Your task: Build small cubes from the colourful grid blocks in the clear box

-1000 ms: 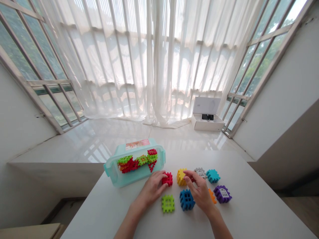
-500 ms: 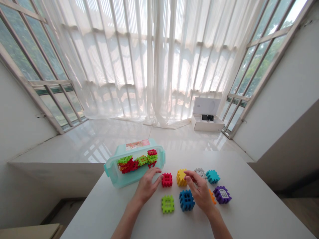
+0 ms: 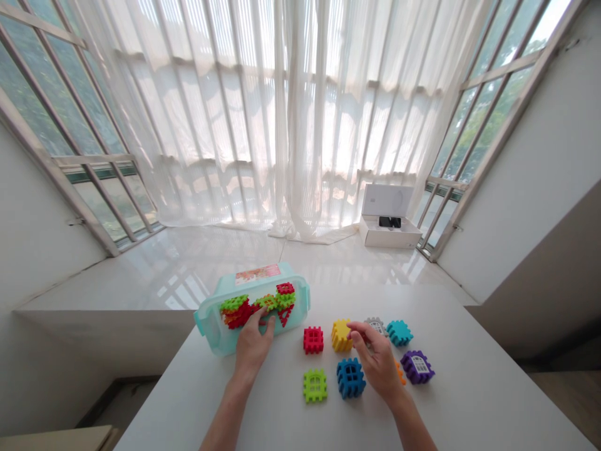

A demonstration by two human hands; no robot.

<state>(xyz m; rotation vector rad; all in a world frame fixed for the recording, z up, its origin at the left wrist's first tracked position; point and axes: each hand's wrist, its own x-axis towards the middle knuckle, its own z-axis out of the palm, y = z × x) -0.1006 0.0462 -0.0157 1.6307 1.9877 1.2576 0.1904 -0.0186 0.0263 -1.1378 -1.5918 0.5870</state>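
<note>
My left hand [image 3: 253, 344] reaches over the near rim of a pale teal plastic bin [image 3: 220, 344] that lies on its side. Its thumb and fingers are apart, with the fingertips at the green and red interlocking pieces [image 3: 266, 302] inside; whether they touch one is hard to see. My right hand [image 3: 378, 360] hovers loosely curled over the table, thumb and index apart, seemingly holding nothing. Its fingertips are beside a yellow block stack [image 3: 340, 336], and a blue stack [image 3: 350, 378] stands just left of its palm. Under that hand an orange piece [image 3: 400, 373] is mostly hidden.
On the white table [image 3: 282, 426] stand a red stack [image 3: 313, 339], a lime green stack [image 3: 314, 385], a grey piece [image 3: 377, 326], a teal stack [image 3: 399, 332] and a purple stack [image 3: 417, 366]. An open white box [image 3: 392, 237] sits by the curtain [image 3: 291, 125].
My left hand has moved left from beside the red stack into the mouth of the bin. My right hand stays in nearly the same place.
</note>
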